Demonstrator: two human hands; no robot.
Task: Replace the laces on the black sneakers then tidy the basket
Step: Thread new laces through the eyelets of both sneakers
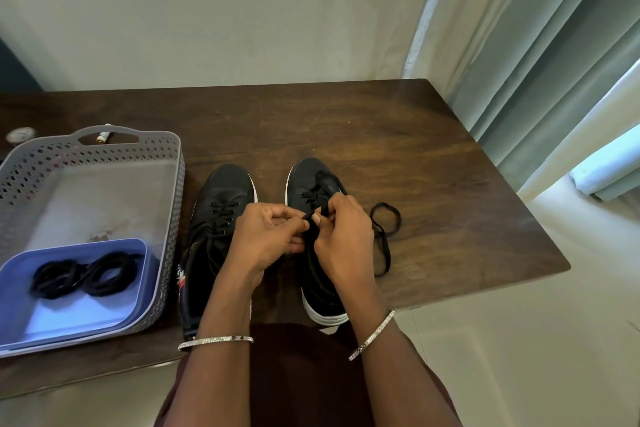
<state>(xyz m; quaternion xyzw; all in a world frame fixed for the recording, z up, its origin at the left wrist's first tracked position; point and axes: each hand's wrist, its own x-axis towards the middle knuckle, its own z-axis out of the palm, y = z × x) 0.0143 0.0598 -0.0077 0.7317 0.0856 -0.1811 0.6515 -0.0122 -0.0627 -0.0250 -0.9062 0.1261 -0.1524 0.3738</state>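
Landmark: grey basket (178, 218), at the table's (381, 135) left end.
Near sneaker (225, 191): just beside the basket's right wall, toe pointing away. Laced through every eyelet in view, untouched.
Far sneaker (306, 180): one place further from the basket, under both hands. Upper eyelets look empty and only the toe-end rows hold cord.
Loose lace (384, 232): runs from the hands and loops on the table on the side away from the basket.
Left hand (273, 236): thumb and forefinger pinch the lace over the far sneaker, other fingers curled.
Right hand (343, 236): fingers wrapped round the same lace, thumb pressed to it.
Spare laces (83, 276): two black coils in the blue tray (79, 315) inside the basket's near end, not yet uncoiled.
Stage, judged: early. One lace seems part-way out, though whether it is leaving or entering cannot be told.
Outstanding: relacing both sneakers and tidying the basket.
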